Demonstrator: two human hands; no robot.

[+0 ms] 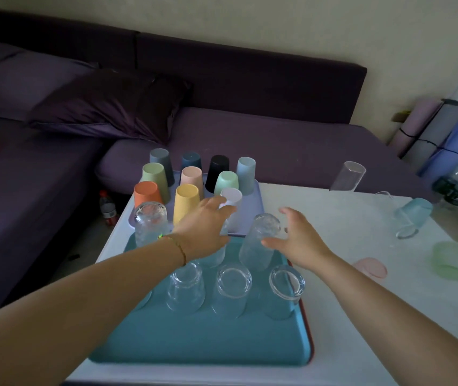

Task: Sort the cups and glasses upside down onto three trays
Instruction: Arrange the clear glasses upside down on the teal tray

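Left hand (204, 218), fingers straight, touches a pale upturned cup (232, 197); right hand (294, 238) spread.

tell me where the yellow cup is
Head view, left of centre: the yellow cup stands upside down on the lilac tray, between the orange cup and the white cup, just beyond the left hand.

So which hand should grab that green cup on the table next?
Right, probably. The green cup sits out to the right, nearer the open right hand. The left hand is farther across, reaching at the white cup on the purple tray.
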